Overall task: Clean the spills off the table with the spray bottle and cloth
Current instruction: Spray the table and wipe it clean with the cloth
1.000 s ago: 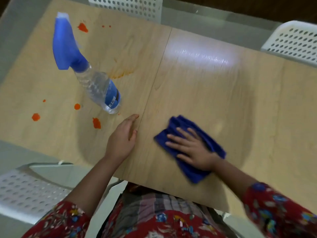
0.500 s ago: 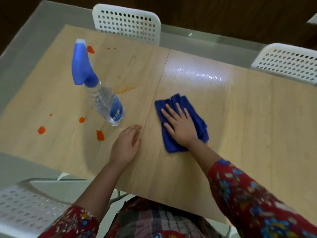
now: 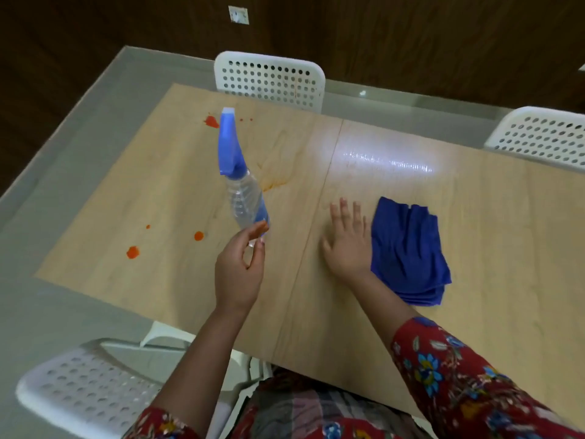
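Scene: A person's two forearms, in red floral sleeves [image 3: 459, 375], reach onto a light wooden table [image 3: 474, 236], seen from above by a head-worn camera.

Spray bottle: A clear plastic spray bottle with a blue trigger head [image 3: 242, 188] stands on the left half of the table. Its long axis runs up and away from the person, with the nozzle at the far end.

Left hand: The left hand [image 3: 239, 270] is raised off the table. Thumb and fingers curve loosely into an unclosed half-ring facing the bottle's lower body, and it grasps nothing yet.

Key relation: The bottle lies straight ahead of the left hand, just beyond its fingers, and much nearer to it than to the right hand. Closing round the lower body looks like the coming move.

Right hand: The right hand [image 3: 346, 245] lies flat on the table, released, with its fingers straight and its outer edge just beside the cloth.

Cloth: A folded dark blue cloth [image 3: 408, 248] lies on the right half of the table, and neither hand holds it.

Spills: Orange-red spots [image 3: 133, 252] sit left of the bottle and another lies beside the nozzle. A faint orange smear [image 3: 275, 182] lies just right of the bottle.

Hard to tell: The left fingertips [image 3: 261, 229] overlap and hide the bottle's base. Blur leaves it unclear whether they touch it.

Surroundings: White perforated plastic chairs [image 3: 269, 80] stand around the table.
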